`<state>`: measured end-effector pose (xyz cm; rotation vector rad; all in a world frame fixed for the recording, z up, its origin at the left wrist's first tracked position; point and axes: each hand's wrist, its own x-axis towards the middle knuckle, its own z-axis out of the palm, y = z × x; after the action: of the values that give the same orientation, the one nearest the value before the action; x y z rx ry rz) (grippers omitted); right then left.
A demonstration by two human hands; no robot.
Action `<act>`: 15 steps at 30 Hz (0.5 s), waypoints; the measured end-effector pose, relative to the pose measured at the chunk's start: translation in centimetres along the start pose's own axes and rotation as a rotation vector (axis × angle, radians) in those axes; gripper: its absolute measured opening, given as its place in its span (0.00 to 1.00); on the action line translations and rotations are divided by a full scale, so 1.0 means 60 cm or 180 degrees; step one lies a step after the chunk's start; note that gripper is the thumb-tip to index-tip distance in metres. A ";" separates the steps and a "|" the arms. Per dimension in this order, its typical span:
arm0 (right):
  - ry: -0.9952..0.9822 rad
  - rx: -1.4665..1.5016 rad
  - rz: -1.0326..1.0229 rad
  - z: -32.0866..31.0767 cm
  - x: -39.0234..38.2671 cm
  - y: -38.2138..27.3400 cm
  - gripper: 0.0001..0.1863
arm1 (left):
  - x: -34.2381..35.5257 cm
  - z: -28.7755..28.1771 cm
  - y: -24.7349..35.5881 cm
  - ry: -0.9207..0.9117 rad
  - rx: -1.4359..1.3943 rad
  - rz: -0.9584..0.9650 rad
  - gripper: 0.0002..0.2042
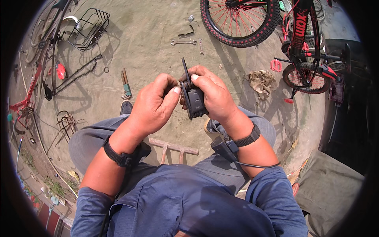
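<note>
In front of me, above the ground, my right hand (211, 93) grips a black part (196, 102) with a flat rim, a blocky ribbed body and a thin arm sticking up. I cannot make out its exact kind. My left hand (154, 104) is closed, its thumb and forefinger pinched at the left edge of the part. Whatever small thing may sit between those fingertips is hidden.
A bicycle wheel (240, 19) and a black-red frame (302, 35) stand ahead right. Spanners (183, 42), a plier-like tool (126, 83), a crumpled cloth (261, 83), a chain (77, 77) and a black wire basket (90, 29) lie about. A wooden stool (173, 147) is between my legs.
</note>
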<state>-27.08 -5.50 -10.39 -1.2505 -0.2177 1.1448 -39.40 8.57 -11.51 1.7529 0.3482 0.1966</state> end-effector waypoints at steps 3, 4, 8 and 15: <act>0.0133 0.0044 0.0032 -0.001 -0.001 -0.005 0.17 | 0.000 -0.006 -0.005 0.0062 0.0092 -0.0048 0.07; 0.0156 0.0102 0.0047 -0.003 -0.001 -0.007 0.17 | 0.001 -0.008 -0.008 0.0112 0.0071 -0.0037 0.07; 0.0250 0.0134 0.0086 -0.005 -0.001 -0.013 0.18 | 0.003 -0.017 -0.014 0.0154 -0.0082 -0.0236 0.07; 0.0081 0.0390 0.0050 -0.009 0.000 -0.012 0.17 | 0.008 -0.024 -0.014 0.0456 -0.0624 -0.0562 0.07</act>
<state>-26.33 -5.77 -10.01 -1.1596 -0.1169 1.1382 -39.52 10.22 -12.08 1.5098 0.5665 0.2220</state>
